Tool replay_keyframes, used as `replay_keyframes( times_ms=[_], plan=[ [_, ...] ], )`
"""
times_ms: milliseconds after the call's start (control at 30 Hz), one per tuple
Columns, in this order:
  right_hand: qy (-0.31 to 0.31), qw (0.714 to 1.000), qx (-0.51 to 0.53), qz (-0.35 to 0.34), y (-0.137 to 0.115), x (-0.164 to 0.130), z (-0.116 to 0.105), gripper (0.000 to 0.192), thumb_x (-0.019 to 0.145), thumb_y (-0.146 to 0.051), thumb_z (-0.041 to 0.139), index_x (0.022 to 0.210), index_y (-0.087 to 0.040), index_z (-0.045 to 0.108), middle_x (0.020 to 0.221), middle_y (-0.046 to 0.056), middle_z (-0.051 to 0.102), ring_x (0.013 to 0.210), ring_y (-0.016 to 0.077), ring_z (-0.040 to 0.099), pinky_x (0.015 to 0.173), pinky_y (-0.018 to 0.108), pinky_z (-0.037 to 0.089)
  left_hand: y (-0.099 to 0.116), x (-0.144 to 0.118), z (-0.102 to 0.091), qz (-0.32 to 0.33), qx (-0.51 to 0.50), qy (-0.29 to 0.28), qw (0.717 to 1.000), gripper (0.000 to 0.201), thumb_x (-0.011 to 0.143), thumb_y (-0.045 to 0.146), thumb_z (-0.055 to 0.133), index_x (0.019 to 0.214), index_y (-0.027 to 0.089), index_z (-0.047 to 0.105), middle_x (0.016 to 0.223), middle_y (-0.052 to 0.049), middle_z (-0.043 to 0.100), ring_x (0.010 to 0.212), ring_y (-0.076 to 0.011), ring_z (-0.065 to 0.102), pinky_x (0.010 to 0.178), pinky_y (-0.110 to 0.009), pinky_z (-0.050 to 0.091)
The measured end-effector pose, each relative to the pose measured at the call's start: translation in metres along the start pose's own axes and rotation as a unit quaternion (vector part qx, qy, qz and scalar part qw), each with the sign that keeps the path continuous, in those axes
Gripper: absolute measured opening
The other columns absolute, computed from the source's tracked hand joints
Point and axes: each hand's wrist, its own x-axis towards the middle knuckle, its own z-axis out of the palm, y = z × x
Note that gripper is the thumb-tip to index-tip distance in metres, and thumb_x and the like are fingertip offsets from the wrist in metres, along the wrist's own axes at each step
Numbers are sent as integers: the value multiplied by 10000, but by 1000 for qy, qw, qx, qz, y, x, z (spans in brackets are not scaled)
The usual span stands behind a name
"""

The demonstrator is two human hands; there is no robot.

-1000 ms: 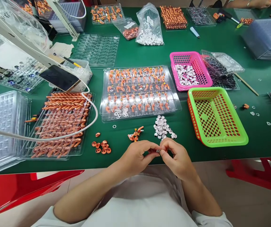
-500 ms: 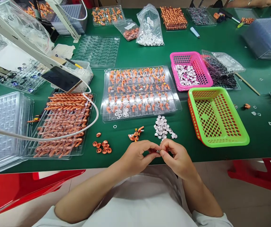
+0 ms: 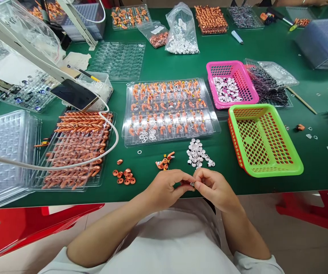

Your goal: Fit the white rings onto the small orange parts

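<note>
My left hand and my right hand meet at the table's near edge, fingertips pinched together on one small part between them. Just beyond my fingers lie a pile of white discs, a few orange pieces and a cluster of orange rings. A clear tray filled with orange and white parts lies behind those.
A green and orange basket stands at the right, a pink basket with white discs behind it. A tray of orange cones and stacked clear trays are at the left. A phone with a white cable hangs over them. Bags and trays line the back.
</note>
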Motion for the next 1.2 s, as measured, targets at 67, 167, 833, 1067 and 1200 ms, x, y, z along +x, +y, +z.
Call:
replay_keyframes(
  times_ms=[67,167,833,1067,1200],
  plan=[
    [0,1000,-3,4,-1,0,0,135,855,-232,558,735,-189,513,711,-9,504,603,114,413,511,228,317,0,0,0,-4,-1,-2,1000,111,827,136,679,917,174,732,811,-39,769,730,-147,703,669,-213,511],
    [0,1000,-10,11,-2,0,0,135,846,-234,566,728,-193,514,707,-16,504,598,113,412,509,227,315,1,0,0,-5,-1,-2,1000,116,827,128,678,916,179,733,803,-30,770,715,-140,702,654,-204,508],
    [33,988,-111,-106,-5,-5,7,133,861,-134,523,764,-210,472,755,-12,520,672,131,475,608,253,383,7,-3,-2,-102,-87,20,991,117,788,138,706,881,177,765,813,-33,777,715,-152,709,658,-212,544],
    [58,967,-177,-176,-7,-5,10,145,872,-107,509,795,-216,452,772,-5,513,676,136,487,611,262,395,11,-6,-2,-154,-115,32,981,108,787,174,710,879,173,766,827,-30,776,730,-166,713,677,-236,561],
    [66,960,-193,-192,-7,-2,13,152,866,-89,504,807,-217,448,772,-4,514,673,134,486,602,257,395,10,-7,-3,-160,-122,30,979,138,802,201,699,920,166,760,861,-44,776,768,-182,718,709,-257,570]
  ],
)
